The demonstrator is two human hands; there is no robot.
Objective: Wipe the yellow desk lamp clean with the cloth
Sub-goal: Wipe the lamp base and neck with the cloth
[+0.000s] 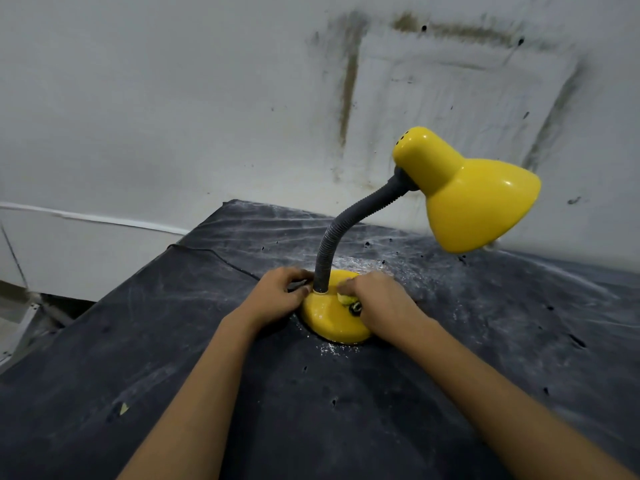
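Head view: the lamp (398, 237) stands on a dark table (173, 358). Left hand (280, 296) fingers curl against the base beside the gray neck (346, 230). Right hand (377, 299) fingers press a bunched yellowish cloth (347, 298) onto the base, just right of the neck.

A dark, scuffed table (145, 341) — streaked with pale dust and pocked with small holes — carries 1 yellow desk lamp (332, 320) on its base.
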